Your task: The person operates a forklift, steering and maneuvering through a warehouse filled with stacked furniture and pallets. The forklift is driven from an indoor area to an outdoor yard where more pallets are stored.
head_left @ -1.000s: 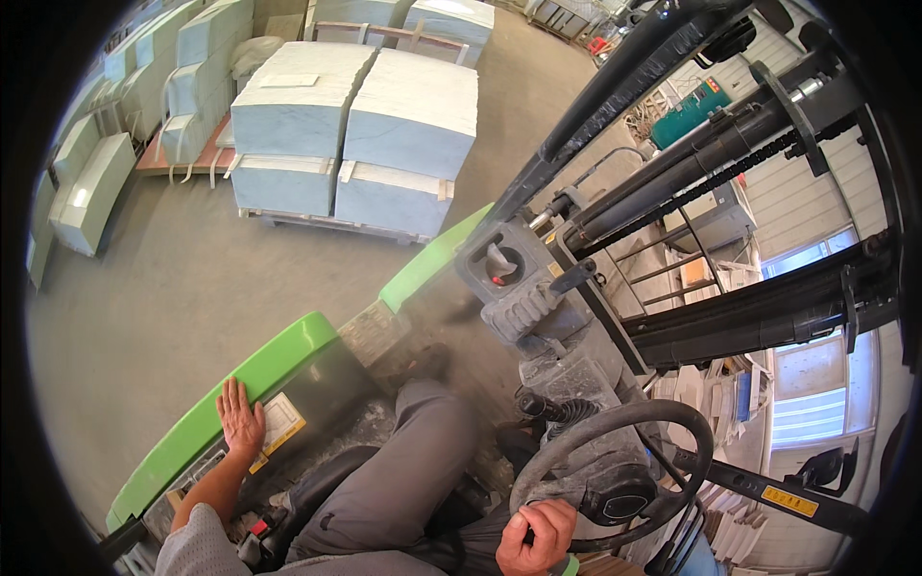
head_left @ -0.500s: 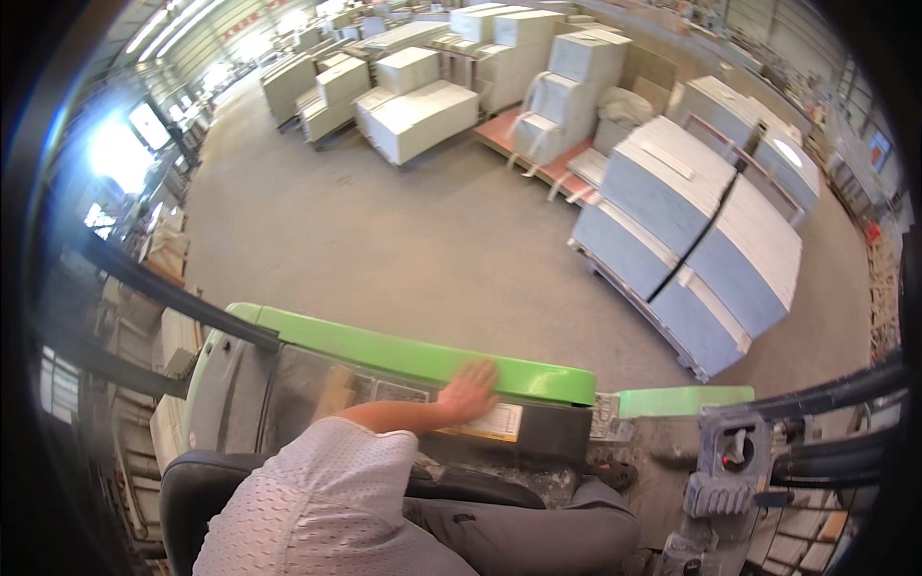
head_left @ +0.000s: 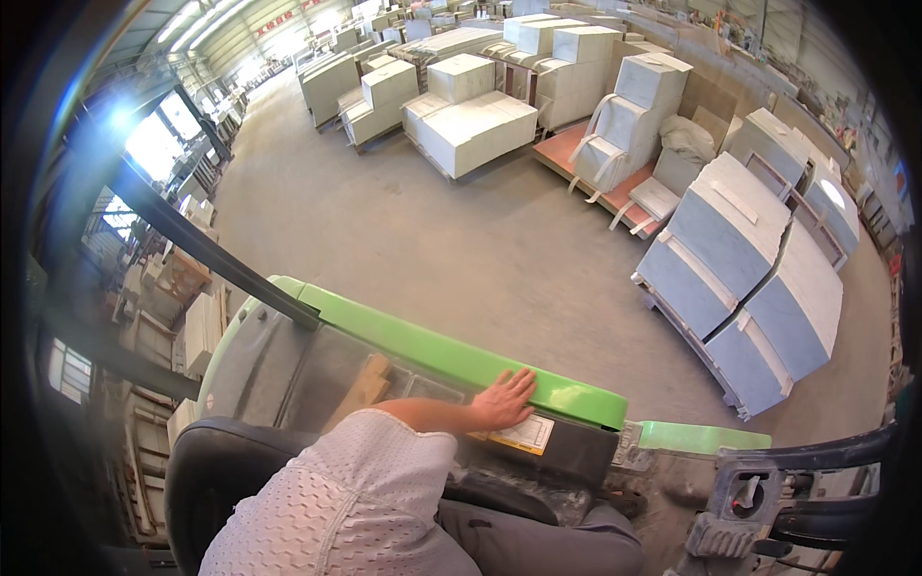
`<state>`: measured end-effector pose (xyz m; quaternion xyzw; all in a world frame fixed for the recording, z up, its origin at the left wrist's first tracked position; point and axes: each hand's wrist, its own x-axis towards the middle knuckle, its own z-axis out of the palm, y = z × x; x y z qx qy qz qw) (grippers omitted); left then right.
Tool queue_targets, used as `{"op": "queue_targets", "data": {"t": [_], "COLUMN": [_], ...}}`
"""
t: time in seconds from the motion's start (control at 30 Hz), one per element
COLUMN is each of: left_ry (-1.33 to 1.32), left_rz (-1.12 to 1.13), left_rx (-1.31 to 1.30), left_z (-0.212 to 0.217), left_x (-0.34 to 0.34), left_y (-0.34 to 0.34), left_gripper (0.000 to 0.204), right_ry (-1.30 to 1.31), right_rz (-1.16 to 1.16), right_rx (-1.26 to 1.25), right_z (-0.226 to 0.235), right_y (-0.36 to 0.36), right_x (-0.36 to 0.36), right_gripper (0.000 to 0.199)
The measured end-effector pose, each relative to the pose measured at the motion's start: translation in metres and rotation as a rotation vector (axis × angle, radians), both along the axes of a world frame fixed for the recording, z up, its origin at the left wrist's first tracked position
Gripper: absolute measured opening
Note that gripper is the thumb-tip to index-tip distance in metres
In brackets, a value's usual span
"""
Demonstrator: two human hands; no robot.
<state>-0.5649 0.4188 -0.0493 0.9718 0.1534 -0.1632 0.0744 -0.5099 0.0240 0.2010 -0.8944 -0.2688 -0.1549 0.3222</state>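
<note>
The left hand (head_left: 503,400) lies flat, fingers (head_left: 523,381) released and spread toward one o'clock, on the forklift's green side panel (head_left: 437,353); the right hand is out of view.

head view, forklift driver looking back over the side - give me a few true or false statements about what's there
1. The left hand lies flat on the green body panel of the forklift. True.
2. The right hand grips a steering wheel in plain view. False: neither the right hand nor a wheel shows in this picture.
3. Wrapped blue-grey stone blocks stand on a pallet on the concrete floor. True.
4. The left hand holds a tool. False: its fingers are spread and empty, resting beside a yellow and white sticker.
5. The floor just beside the green panel is stacked with white blocks. False: the white blocks stand farther off.
</note>
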Motion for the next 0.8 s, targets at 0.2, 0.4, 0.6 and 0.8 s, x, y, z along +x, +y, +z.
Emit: {"op": "queue_targets", "data": {"t": [0.2,0.4,0.6,0.8], "left_ry": [0.037,0.033,0.003,-0.08], "left_rz": [-0.033,-0.091,-0.127,-0.192], "left_rx": [-0.013,-0.01,-0.023,0.017], "left_z": [-0.002,-0.002,-0.006,-0.012], "left_x": [-0.014,-0.03,-0.041,-0.049], "left_y": [0.045,0.09,0.142,0.195], "left_gripper": [0.071,0.071,0.07,0.067], "right_ry": [-0.008,-0.018,-0.028,-0.045], "right_rz": [-0.066,-0.137,-0.21,-0.29], "right_rx": [-0.019,-0.047,-0.073,-0.086], "right_z": [0.004,0.008,0.008,0.007], "right_y": [0.043,0.087,0.135,0.189], "right_x": [-0.028,-0.059,-0.087,-0.112], "right_gripper": [0.019,0.02,0.022,0.024]}}
